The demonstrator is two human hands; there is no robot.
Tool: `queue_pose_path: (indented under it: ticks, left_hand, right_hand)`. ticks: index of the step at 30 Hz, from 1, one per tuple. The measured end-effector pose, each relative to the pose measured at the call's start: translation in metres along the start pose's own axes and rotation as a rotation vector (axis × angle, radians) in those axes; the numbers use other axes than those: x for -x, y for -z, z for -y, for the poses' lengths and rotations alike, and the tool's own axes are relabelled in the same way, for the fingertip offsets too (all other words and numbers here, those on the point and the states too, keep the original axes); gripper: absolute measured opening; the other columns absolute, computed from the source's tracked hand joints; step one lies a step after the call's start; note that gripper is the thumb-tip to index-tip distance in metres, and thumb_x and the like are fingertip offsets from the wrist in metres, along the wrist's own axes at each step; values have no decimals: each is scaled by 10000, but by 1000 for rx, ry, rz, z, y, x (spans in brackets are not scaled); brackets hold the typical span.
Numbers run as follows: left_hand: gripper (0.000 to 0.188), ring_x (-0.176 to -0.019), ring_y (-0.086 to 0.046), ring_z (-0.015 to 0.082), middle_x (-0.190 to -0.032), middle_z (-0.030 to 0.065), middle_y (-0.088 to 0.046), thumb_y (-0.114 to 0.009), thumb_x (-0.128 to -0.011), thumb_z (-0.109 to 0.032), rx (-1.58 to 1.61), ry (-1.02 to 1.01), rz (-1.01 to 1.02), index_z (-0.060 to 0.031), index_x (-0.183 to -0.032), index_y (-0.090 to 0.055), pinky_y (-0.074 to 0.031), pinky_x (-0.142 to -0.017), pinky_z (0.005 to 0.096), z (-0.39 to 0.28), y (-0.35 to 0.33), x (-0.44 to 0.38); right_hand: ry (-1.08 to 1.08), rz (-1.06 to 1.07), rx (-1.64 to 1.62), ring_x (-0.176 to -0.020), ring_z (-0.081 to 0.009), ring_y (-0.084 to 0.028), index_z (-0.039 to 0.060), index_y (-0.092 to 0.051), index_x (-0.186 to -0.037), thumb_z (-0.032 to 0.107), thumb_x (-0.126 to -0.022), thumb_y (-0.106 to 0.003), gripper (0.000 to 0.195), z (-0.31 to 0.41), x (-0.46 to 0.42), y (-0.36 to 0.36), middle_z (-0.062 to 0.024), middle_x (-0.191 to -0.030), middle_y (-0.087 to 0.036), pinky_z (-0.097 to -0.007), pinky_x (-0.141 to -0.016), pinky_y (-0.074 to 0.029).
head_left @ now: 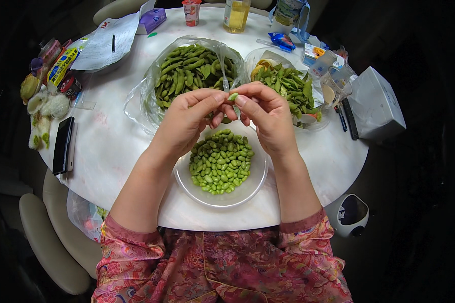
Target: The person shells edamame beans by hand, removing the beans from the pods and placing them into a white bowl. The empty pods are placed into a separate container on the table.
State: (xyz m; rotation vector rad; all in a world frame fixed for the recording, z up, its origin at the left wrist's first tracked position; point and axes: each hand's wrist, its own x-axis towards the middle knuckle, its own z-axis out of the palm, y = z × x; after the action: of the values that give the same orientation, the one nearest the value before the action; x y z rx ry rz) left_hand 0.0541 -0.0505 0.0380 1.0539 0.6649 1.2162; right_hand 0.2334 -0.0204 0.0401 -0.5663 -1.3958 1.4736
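My left hand and my right hand meet fingertip to fingertip above a translucent plastic bowl. Between the two thumbs shows a small green piece of edamame, a bean or part of a pod. My right thumb and forefinger pinch it; my left thumb and fingers close in at its other end. Curled fingers hide what else lies in the hands. Shelled green soybeans heap in the bowl below. Behind my left hand, a clear plastic bag stands open, full of whole edamame pods.
A clear container behind my right hand holds green pods or hulls. Smartphone and plush toys lie at the left edge. Glass mugs and a white box stand right. A bottle and cup stand behind.
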Motion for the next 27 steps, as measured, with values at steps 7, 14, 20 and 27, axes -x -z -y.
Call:
queue_pose_path:
  ticks: [7,14,20,27]
  left_hand:
    - [191,-627,-511,71,-817,68,-681,-626,-936,-157,119,82,-12,20,-980,-683,-428,-606,191,-4,2,2]
    - [195,-613,-494,64,-821,81,-691,-650,-919,-146,87,56,-29,28,-1000,-682,-414,-592,191,-4,1,2]
    - [151,-600,-495,58,-795,67,-682,-651,-910,-129,61,83,-76,8,-966,-683,-392,-561,184,-2,2,2]
    - [142,-578,-488,51,-769,60,-660,-693,-888,-150,147,170,-75,-11,-905,-669,-387,-519,166,-4,2,2]
  right_hand:
    - [98,27,155,-815,-71,-628,16,-684,-1057,92,-903,-683,172,0,-1,0,-9,-941,-600,-209,-696,-500]
    - [294,-36,431,-783,-95,-642,32,-712,-1026,35,-868,-688,160,1,0,0,-38,-922,-635,-214,-661,-520]
    - [447,-3,602,-744,-113,-645,29,-733,-992,19,-816,-727,176,3,-1,3,-69,-924,-660,-221,-592,-521]
    - [363,63,551,-757,-110,-643,-7,-715,-1021,-31,-824,-719,199,2,-1,7,-75,-937,-628,-210,-625,-546]
